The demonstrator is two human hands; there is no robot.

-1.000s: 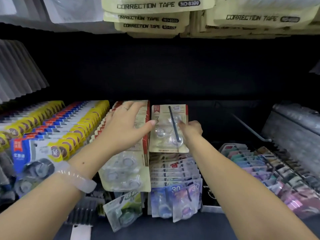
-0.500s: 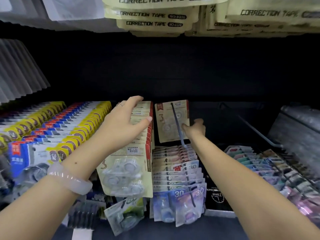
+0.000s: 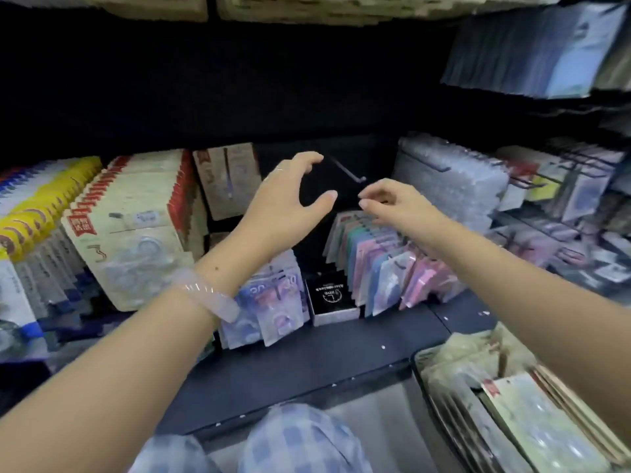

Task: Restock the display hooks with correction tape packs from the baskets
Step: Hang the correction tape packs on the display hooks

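My left hand (image 3: 290, 196) hovers open, thumb and fingers spread, in front of a bare metal hook (image 3: 346, 170). My right hand (image 3: 392, 203) floats beside it with loosely curled fingers, holding nothing, just above a row of pastel packs (image 3: 375, 261). A single cream correction tape pack (image 3: 227, 179) hangs on the hook to the left. A thick stack of cream and red correction tape packs (image 3: 136, 227) hangs further left. At the lower right a basket (image 3: 418, 361) holds more cream packs (image 3: 532, 418).
Yellow and blue packs (image 3: 30, 227) fill hooks at far left. Purple "30" packs (image 3: 273, 308) and a small black box (image 3: 329, 295) sit at the shelf front. Clear blister packs (image 3: 450, 179) and more goods hang at right. My checked trouser knees (image 3: 300, 442) show at the bottom.
Both hands have let go of the cream packs and pulled back and to the right, near the bare hook. The view has swung right and down, bringing the basket into sight.
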